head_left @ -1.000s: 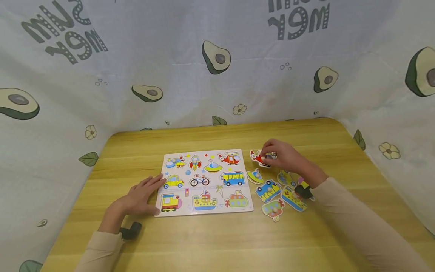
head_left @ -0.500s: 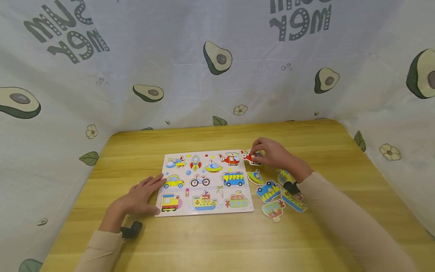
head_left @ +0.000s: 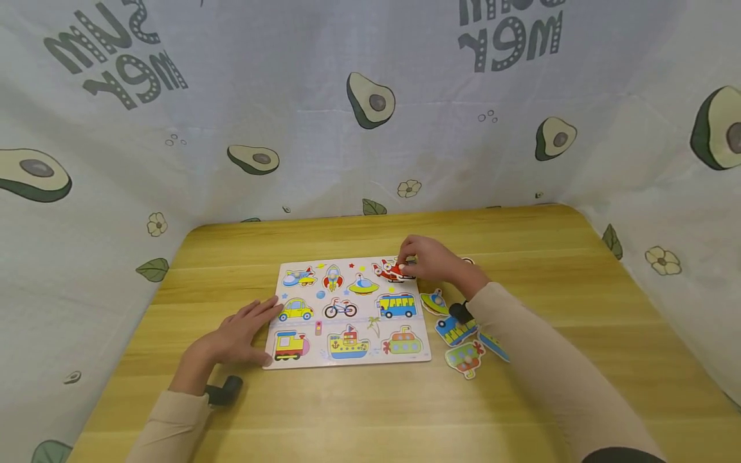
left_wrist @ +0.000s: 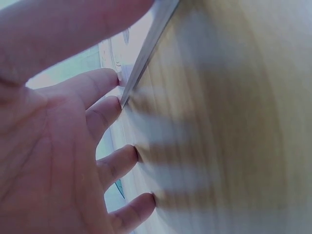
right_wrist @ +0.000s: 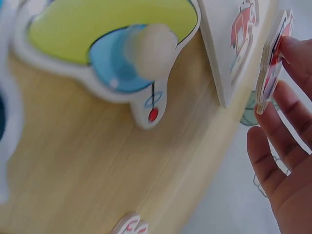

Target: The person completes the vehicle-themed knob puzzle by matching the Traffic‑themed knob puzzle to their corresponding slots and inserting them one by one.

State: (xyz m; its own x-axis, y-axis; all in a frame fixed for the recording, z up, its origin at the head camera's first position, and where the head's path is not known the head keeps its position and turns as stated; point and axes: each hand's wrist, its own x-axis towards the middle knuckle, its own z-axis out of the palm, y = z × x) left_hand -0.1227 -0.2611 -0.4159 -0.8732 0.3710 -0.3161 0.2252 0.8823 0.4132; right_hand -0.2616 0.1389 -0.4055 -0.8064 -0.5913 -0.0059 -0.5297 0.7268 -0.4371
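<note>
My right hand (head_left: 431, 258) pinches a red helicopter puzzle piece (right_wrist: 274, 61) between thumb and fingers. In the head view the piece is just above the upper right corner of the white puzzle board (head_left: 366, 310), partly overlapping the printed helicopter; in the right wrist view it is tilted and apart from the board. My left hand (head_left: 240, 334) has its fingers spread, with thumb and some fingertips at the board's left edge. The left wrist view shows its palm (left_wrist: 53, 146) and the board's side. Plane (head_left: 299, 276) and rocket (head_left: 332, 278) pieces with knobs sit in the board.
Right of the board lie loose knobbed pieces: a flying saucer (head_left: 435, 302), a bus (head_left: 454, 330), a submarine (head_left: 465, 358) and a boat (head_left: 493, 346) partly under my right sleeve. The wooden table (head_left: 341, 411) meets a patterned cloth (head_left: 312, 135) behind.
My right hand has carried the helicopter piece leftward, from beside the board to over its upper right corner. The right forearm now covers more loose pieces. My left hand has stayed put.
</note>
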